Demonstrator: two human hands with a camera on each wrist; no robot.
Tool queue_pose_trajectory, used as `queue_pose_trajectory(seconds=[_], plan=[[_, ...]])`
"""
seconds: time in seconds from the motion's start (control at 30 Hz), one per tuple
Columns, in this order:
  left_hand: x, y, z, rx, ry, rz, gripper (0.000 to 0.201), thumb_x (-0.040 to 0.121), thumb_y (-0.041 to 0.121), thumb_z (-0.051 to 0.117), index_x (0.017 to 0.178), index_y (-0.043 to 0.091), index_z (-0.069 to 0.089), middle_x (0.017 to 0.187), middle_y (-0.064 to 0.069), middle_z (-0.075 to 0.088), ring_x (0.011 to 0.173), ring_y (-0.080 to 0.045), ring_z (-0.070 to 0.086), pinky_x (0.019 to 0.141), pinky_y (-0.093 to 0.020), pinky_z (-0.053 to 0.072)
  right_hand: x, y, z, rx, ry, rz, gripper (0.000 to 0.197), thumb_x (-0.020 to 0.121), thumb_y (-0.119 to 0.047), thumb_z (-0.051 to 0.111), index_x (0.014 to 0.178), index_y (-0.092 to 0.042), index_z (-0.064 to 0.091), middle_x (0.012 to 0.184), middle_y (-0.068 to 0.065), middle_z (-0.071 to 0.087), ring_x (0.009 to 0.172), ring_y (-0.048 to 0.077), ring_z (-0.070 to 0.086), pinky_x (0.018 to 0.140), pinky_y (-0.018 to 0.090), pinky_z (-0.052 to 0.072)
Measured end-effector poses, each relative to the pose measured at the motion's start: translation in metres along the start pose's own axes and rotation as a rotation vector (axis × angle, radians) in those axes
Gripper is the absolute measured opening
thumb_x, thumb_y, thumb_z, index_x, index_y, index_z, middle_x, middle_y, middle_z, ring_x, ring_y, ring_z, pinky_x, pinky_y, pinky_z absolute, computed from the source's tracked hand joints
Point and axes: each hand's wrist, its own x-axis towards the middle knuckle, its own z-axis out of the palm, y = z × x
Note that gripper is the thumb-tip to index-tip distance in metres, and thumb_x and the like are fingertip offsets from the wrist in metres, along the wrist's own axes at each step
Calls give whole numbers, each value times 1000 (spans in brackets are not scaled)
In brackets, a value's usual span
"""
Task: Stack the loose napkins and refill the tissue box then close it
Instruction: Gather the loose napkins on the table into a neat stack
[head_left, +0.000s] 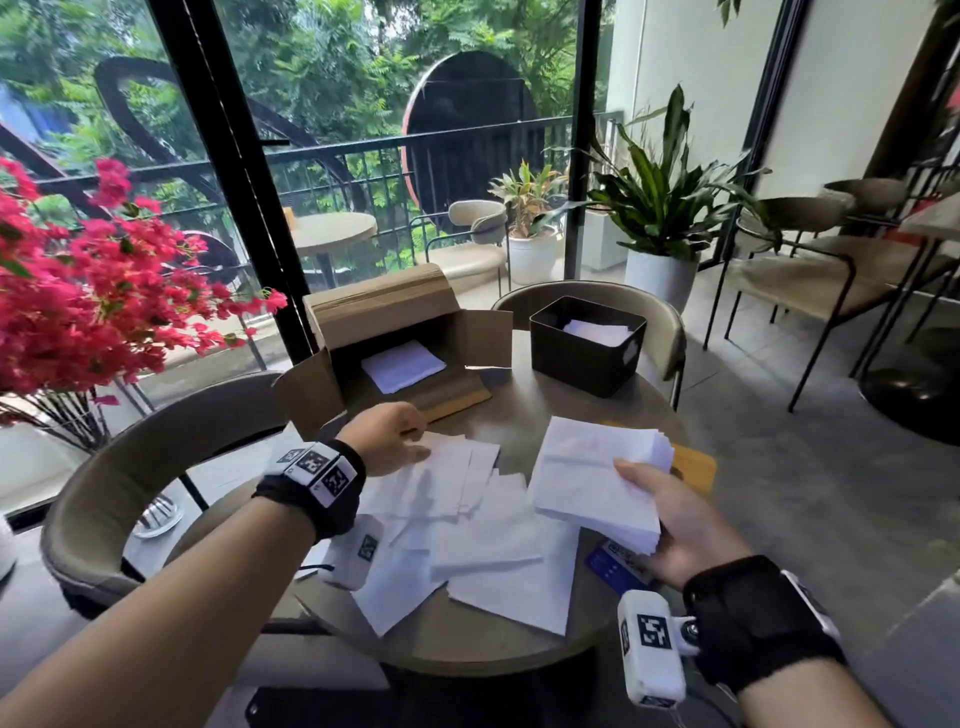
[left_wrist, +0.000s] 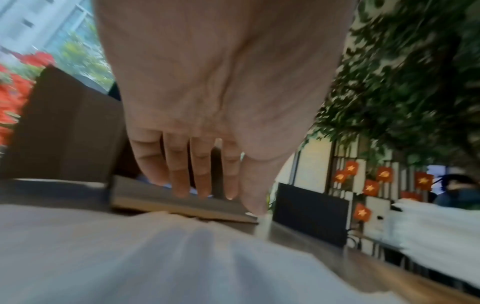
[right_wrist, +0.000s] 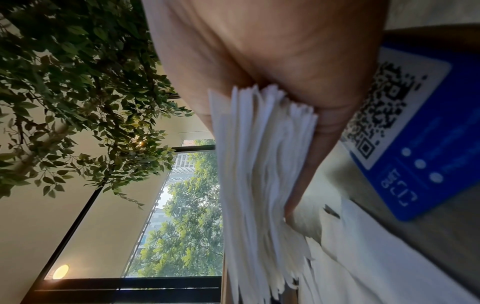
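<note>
Napkins (head_left: 467, 525), thin white squares, lie scattered and overlapping across the table (head_left: 524, 415) toward its near edge. Left hand (head_left: 387, 436) rests with relaxed fingers on the far ones. Right hand (head_left: 685, 525) grips a thick stack (head_left: 597, 473) just above the table's right edge. Black tissue box (head_left: 584, 353) stands open at the far edge.

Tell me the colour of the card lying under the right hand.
Blue, with a white QR-code panel; the card shows best in the right wrist view.
</note>
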Motion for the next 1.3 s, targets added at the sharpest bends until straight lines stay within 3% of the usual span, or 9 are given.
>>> queue_pose_trajectory(seconds=[0.07, 0.17, 0.27, 0.4, 0.53, 0.7, 0.87, 1.1, 1.3], plan=[[3, -16, 4, 74, -52, 17, 43, 75, 39, 84, 113, 25, 68, 105, 10, 61, 103, -17, 63, 82, -27, 46, -3, 2, 3, 3, 2, 18, 22, 103, -13, 60, 122, -3, 67, 100, 18, 82, 76, 29, 81, 59, 37, 66], [5, -19, 12, 106, -80, 75, 59, 70, 47, 87, 121, 29, 64, 108, 9, 58, 103, -17, 60, 91, -32, 51, -3, 9, 6, -4, 12, 52, 24, 104, -15, 58, 123, -2, 67, 105, 21, 81, 80, 31, 81, 67, 42, 67], [13, -12, 13, 164, -117, 124, 56, 68, 49, 87, 117, 32, 65, 109, 8, 57, 105, -18, 58, 94, -34, 50, -3, 11, 6, -27, 21, 51, 22, 104, -15, 58, 120, -3, 68, 103, 21, 81, 79, 31, 81, 70, 43, 67], [22, -8, 11, 182, -206, 129, 54, 67, 46, 89, 109, 36, 58, 109, 8, 57, 105, -21, 56, 94, -38, 51, -6, 10, 7, -63, 36, 53, 18, 104, -15, 59, 115, -3, 68, 97, 19, 82, 74, 29, 81, 59, 37, 66], [30, -6, 9, 197, -253, 146, 61, 67, 46, 90, 118, 32, 59, 105, 6, 57, 96, -18, 54, 92, -37, 53, -4, 13, 6, -100, 39, 32, 23, 102, -14, 62, 121, -3, 68, 107, 21, 80, 82, 31, 81, 72, 42, 64], [33, -8, 6, 202, -277, 165, 45, 69, 43, 90, 100, 31, 59, 106, 7, 58, 96, -17, 55, 85, -30, 49, -3, 13, 3, -118, 48, 26, 28, 101, -15, 63, 126, -2, 67, 112, 22, 79, 89, 34, 81, 75, 43, 64], [35, -11, 7, 168, -331, 167, 60, 69, 44, 90, 118, 32, 58, 105, 9, 55, 94, -15, 56, 93, -33, 52, -1, 13, 3, -123, 49, 27, 28, 102, -15, 63, 127, -2, 66, 113, 23, 79, 89, 34, 80, 69, 42, 67], [38, -4, 4, 225, -337, 202, 46, 70, 40, 89, 96, 22, 56, 92, 8, 57, 82, -16, 53, 66, -27, 42, 4, 16, 0, -156, 86, 0, 36, 98, -15, 66, 132, -2, 64, 118, 25, 77, 106, 41, 75, 92, 51, 58], [31, -4, -3, 179, -295, 267, 34, 75, 33, 86, 96, 22, 61, 75, 15, 52, 63, -3, 49, 55, -24, 34, 5, 15, -3, -162, 88, 16, 36, 98, -17, 67, 132, -4, 65, 118, 24, 77, 107, 41, 75, 95, 52, 56]])
